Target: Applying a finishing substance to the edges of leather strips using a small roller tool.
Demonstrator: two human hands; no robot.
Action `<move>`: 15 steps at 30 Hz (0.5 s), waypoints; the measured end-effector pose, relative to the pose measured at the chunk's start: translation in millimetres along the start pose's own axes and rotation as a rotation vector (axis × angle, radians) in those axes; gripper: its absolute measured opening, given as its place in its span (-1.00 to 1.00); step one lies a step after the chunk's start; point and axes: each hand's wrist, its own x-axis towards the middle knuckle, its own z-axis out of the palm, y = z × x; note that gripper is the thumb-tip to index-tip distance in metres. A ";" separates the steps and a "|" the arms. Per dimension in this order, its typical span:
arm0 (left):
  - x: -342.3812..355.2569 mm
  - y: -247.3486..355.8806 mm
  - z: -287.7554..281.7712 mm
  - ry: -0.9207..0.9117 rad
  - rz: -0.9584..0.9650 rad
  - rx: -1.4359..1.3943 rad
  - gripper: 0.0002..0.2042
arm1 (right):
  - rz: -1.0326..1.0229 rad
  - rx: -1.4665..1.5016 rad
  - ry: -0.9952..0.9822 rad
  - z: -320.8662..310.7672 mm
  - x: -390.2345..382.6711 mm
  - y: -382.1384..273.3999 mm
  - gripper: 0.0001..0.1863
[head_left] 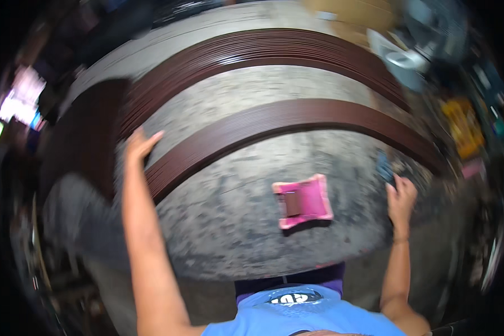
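Note:
My left hand (140, 144) has its thumb and fingers spread apart, close to the left ends of two long bundles of dark brown strips. The nearer bundle (297, 115) passes just to the right of it, and the farther bundle (252, 47) curves behind. Whether the hand touches either one is unclear. My right hand (402, 200) is at the right of the table with its fingers curled in; blur hides what they hold, if anything. Just beyond its fingertips lies a small blue thing (384, 166). Between my hands sits a pink square dish (317, 200) with a brown block (292, 204) in it.
A worn grey table (229, 224) carries everything, its near edge by my body. At the left is a broad dark brown stack (87, 137). Past the right end stand a yellow object (463, 127) and a whitish container (403, 61); cardboard (355, 17) is behind.

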 end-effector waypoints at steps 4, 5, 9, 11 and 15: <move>6.4 13.1 2.7 0.009 -0.037 0.033 0.16 | 0.028 -0.010 -0.050 2.8 -17.0 36.4 -0.60; 3.0 13.5 2.3 0.011 -0.064 0.035 0.17 | 0.030 -0.031 -0.056 3.9 -17.9 41.6 -0.60; -13.1 6.9 4.0 -0.014 -0.143 0.003 0.18 | 0.046 -0.047 -0.120 17.4 -14.1 37.5 -0.58; -19.6 10.9 -1.2 -0.019 -0.169 -0.005 0.19 | 0.081 -0.076 -0.151 12.4 -13.6 35.5 -0.57; -23.6 14.6 -6.3 -0.006 -0.185 -0.023 0.20 | 0.060 -0.074 -0.149 17.0 -13.0 43.6 -0.57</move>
